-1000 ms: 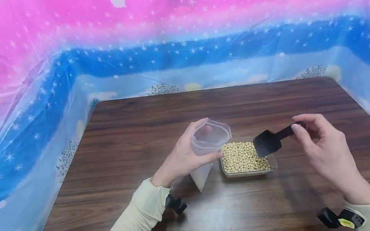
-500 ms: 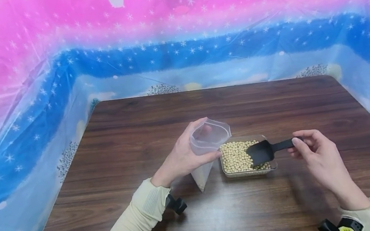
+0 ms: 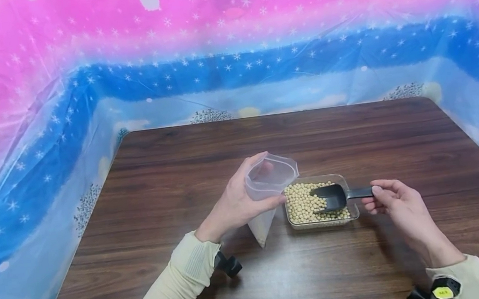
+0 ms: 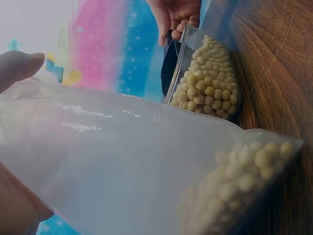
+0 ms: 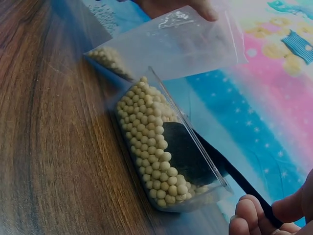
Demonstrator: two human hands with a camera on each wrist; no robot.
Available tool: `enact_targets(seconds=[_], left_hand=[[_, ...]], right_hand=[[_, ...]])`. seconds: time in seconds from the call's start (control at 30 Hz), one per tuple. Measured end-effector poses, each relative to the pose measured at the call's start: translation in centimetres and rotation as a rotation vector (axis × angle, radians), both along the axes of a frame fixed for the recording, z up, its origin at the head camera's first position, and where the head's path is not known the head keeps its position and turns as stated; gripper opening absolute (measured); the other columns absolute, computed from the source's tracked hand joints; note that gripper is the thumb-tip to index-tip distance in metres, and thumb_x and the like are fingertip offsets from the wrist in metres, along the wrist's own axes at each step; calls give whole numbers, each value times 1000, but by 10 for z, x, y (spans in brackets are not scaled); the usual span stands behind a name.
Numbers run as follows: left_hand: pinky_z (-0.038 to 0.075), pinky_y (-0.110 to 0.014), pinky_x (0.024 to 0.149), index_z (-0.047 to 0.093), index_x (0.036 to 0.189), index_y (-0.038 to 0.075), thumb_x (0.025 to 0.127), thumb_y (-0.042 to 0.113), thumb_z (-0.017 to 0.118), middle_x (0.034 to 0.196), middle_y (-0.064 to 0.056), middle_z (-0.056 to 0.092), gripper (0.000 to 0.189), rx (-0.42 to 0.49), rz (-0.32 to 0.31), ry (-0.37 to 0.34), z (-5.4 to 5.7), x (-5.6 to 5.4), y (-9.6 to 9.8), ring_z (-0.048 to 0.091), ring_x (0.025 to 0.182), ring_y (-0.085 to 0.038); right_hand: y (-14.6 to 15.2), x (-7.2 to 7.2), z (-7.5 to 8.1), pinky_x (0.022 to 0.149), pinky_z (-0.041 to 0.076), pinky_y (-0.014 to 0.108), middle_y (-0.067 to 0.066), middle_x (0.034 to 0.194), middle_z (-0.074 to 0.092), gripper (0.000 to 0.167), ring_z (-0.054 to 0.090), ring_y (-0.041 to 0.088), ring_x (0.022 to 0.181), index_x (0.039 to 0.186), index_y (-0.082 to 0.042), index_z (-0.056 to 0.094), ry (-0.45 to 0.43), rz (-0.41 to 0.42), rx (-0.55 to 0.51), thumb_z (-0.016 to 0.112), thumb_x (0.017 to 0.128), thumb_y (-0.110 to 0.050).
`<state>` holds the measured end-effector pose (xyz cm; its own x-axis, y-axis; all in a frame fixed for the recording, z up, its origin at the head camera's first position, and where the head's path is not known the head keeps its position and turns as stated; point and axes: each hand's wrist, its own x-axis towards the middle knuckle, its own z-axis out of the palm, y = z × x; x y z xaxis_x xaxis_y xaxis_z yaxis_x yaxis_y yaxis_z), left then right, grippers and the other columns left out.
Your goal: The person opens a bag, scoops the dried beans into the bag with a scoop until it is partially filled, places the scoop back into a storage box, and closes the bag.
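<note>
My left hand (image 3: 240, 194) grips a translucent plastic bag (image 3: 263, 224) near its top, and the bag's mouth gapes wide. Round, pale soybeans (image 4: 234, 183) lie in the bag's bottom corner. Just right of the bag stands a clear rectangular container (image 3: 320, 224) with many more soybeans (image 3: 302, 201) in it. My right hand (image 3: 406, 213) pinches the handle of a black scoop (image 3: 334, 197) between thumb and fingers. The scoop's blade is inside the container, its front edge down among the soybeans, as the right wrist view also shows.
A dark wood-grain table (image 3: 177, 157) bears everything. Behind and beside it hangs a pink and blue cloth (image 3: 211, 68) with snowflake prints. Black devices are strapped at both wrists, over pale sleeves (image 3: 172, 282).
My right hand has moved down and left, bringing the scoop from above the container's right side into the soybeans. The left hand and bag have stayed nearly still.
</note>
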<state>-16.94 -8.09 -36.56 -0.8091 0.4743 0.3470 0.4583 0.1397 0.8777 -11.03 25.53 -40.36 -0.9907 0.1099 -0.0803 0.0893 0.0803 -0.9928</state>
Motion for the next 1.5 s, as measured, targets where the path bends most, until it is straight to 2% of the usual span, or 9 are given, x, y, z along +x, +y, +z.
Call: enact_targets(seconds=[0.2,0.37,0.5,0.67,0.83,1.0,1.2,1.3,1.5], left_hand=[[52,-36,90,38,146,17,75,19,86,126,-1,57,85,1,19,3,1,-1,-2,60,107,-19],[52,-38,90,38,145,16,75,17,86,127,-4,56,84,3,18,3,1,-2,-3,60,108,-22],[52,-36,89,38,145,17,75,16,86,127,-3,56,85,6,17,11,1,-2,-3,60,107,-22],[53,-35,89,37,146,15,75,17,85,127,-1,55,86,5,18,12,1,-2,-4,60,107,-19],[53,-34,89,37,146,19,75,16,85,127,0,54,85,12,14,-5,2,-2,-3,59,107,-18],[52,-35,89,38,146,17,75,18,86,127,0,55,86,-6,20,7,0,-2,-1,59,108,-18],[52,-35,89,37,146,19,75,20,85,127,2,54,85,-33,14,1,-2,0,1,58,108,-15],[52,-33,89,37,146,18,76,22,85,127,2,54,85,-44,19,0,-2,1,0,57,108,-15],[52,-32,90,37,146,17,76,20,85,125,1,54,85,-37,30,27,1,0,-2,56,111,-16]], right_hand=[[6,-2,-1,69,54,23,1,85,71,23,66,10,74,116,-1,44,17,14,-164,52,102,-17],[12,-3,4,71,54,24,4,89,69,27,65,12,81,118,-1,41,16,51,-303,53,101,-19],[17,-6,10,72,55,25,8,91,68,23,66,14,84,117,0,44,59,74,-437,53,100,-13],[20,-9,25,73,56,27,13,90,69,17,68,19,83,114,0,49,138,97,-602,53,99,-7],[16,-12,47,73,56,29,16,92,69,15,68,22,83,114,0,52,216,115,-693,50,100,-3],[6,-12,65,75,56,29,17,92,71,18,69,23,85,116,1,55,277,144,-709,46,101,1],[-5,-10,74,76,56,28,15,91,71,20,69,21,85,118,1,56,308,156,-634,46,101,0],[-11,-15,78,76,56,28,15,91,71,20,69,21,85,119,2,56,325,169,-623,46,101,0],[-26,-23,91,77,56,29,18,93,70,22,69,23,85,121,6,52,409,219,-668,43,101,2]])
